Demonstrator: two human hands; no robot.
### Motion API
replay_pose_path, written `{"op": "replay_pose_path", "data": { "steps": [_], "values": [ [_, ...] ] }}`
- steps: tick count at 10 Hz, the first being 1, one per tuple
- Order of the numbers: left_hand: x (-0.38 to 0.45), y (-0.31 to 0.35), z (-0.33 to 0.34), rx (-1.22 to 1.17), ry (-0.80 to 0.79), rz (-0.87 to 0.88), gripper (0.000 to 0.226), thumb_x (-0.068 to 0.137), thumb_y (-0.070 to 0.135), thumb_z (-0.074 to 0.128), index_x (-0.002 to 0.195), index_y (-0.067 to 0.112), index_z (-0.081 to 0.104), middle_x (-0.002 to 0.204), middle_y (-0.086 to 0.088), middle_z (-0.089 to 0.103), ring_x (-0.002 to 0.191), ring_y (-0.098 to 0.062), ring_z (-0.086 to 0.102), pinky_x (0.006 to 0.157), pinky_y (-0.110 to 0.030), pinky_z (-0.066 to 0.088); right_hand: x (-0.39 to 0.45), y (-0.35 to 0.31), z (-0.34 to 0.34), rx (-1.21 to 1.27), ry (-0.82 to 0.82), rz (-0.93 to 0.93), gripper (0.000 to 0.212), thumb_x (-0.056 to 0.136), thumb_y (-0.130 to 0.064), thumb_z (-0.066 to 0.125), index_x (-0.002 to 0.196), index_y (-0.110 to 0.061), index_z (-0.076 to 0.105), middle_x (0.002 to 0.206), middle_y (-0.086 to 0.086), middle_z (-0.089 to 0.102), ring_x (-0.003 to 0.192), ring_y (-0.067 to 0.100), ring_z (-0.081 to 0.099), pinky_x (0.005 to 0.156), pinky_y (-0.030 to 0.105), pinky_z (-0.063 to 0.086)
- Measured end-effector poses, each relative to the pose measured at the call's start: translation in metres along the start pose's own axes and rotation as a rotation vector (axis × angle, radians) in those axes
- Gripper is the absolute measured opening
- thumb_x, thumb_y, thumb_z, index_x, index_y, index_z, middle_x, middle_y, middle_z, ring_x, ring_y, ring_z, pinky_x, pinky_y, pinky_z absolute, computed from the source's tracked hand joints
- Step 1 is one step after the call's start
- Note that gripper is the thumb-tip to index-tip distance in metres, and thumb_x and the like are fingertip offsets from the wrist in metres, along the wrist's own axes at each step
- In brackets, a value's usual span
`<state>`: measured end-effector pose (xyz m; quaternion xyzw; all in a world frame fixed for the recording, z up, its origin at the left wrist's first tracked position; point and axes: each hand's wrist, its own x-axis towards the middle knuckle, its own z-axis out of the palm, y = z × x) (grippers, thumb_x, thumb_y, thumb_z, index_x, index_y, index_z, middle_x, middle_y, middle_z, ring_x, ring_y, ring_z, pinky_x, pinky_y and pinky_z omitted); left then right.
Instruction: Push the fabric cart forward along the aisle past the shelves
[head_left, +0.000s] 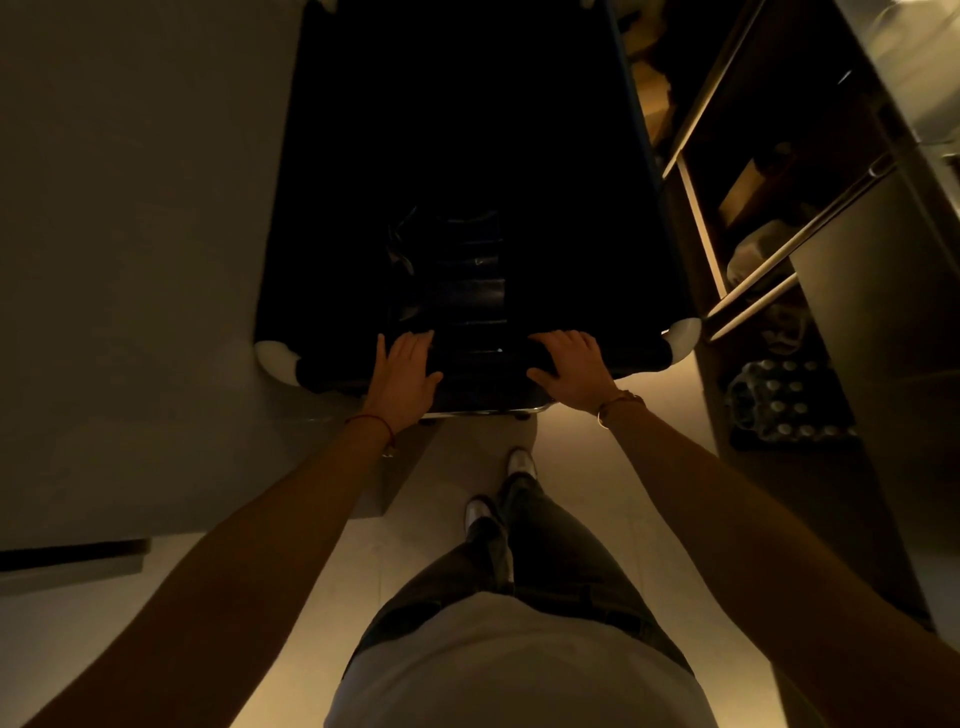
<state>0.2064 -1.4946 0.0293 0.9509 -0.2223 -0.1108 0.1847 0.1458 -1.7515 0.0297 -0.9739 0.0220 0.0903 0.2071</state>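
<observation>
Dim, warm-lit aisle, pale tiled floor (613, 467); grey wall (130, 208) on the left side, dark shelves (769, 218) on the right.

Landmark: the fabric cart (467, 156), black-sided, filling the aisle straight ahead of the person.

Left hand (402, 376): laid flat on the cart's near top rail, fingers spread over it, thumb to the inside. Pressing rather than clasping, as far as can be seen.
Right hand (571, 371): on the same rail, further right, fingers curled over the top edge, thumb under or behind; a loose wrap on the rail.
Both arms nearly straight. Feet staggered just behind the cart, one ahead of the other.

Step in hand, by my reading: mid-push, cart alongside the shelves and not yet past them.

Next move likely calls for even pressure from both hands to keep it straight.

Around: cart's white corner caps (683, 335) at the near corners. Something dark and folded lies inside the cart; too dim to name. Boxes and wrapped bundles on the shelves, hard to make out.

In the way: the right near corner sits just beside the shelf rails (753, 291); the left side is close to the wall. Little margin either side.
</observation>
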Motion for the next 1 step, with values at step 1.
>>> {"op": "replay_pose_path", "data": {
  "steps": [1],
  "values": [
    [-0.0041, 0.0081, -0.0181, -0.052, 0.075, 0.046, 0.065, 0.092, 0.027, 0.052, 0.146, 0.009, 0.021, 0.152, -0.015, 0.032, 0.144, -0.031, 0.021, 0.120, -0.051, 0.001, -0.0010, -0.0018, -0.0147, 0.013, 0.079, -0.020, 0.061, 0.089, -0.038, 0.059, 0.140, -0.012, 0.038, 0.142, 0.016, 0.047, 0.136, 0.034, 0.037, 0.119, 0.048, 0.015]
  ]
}}
